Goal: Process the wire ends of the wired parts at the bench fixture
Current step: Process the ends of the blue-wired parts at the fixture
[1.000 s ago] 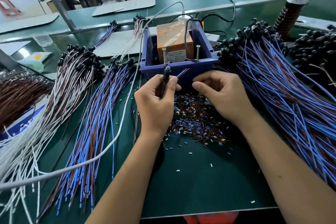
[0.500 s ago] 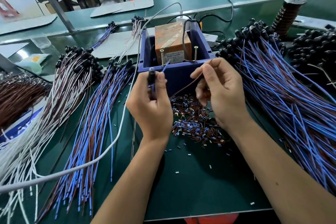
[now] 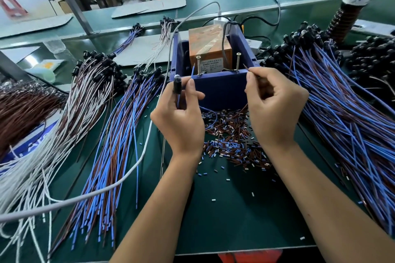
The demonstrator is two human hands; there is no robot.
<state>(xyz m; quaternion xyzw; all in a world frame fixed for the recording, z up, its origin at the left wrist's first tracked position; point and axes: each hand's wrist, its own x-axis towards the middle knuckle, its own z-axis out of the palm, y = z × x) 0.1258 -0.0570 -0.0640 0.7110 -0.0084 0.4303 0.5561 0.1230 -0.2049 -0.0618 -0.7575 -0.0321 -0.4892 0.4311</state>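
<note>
Left hand point(image 3: 179, 121) fingers clamp black-capped wired part point(image 3: 177, 86), blue wire end point(image 3: 193, 70) up; right hand point(image 3: 273, 111) pinches brown wire end point(image 3: 245, 67). Both at blue box fixture point(image 3: 222, 87) front rim. Light, floppy leads; probably best gripped near tips.

A matt blue plastic fixture box point(image 3: 222, 89) holds two shiny brass-coloured metal screws point(image 3: 198, 65) and a glossy tape-wrapped orange block point(image 3: 208, 46), above a smooth dark green bench mat point(image 3: 235, 215) strewn with plastic-sheathed insulation offcuts point(image 3: 230, 141).
</note>
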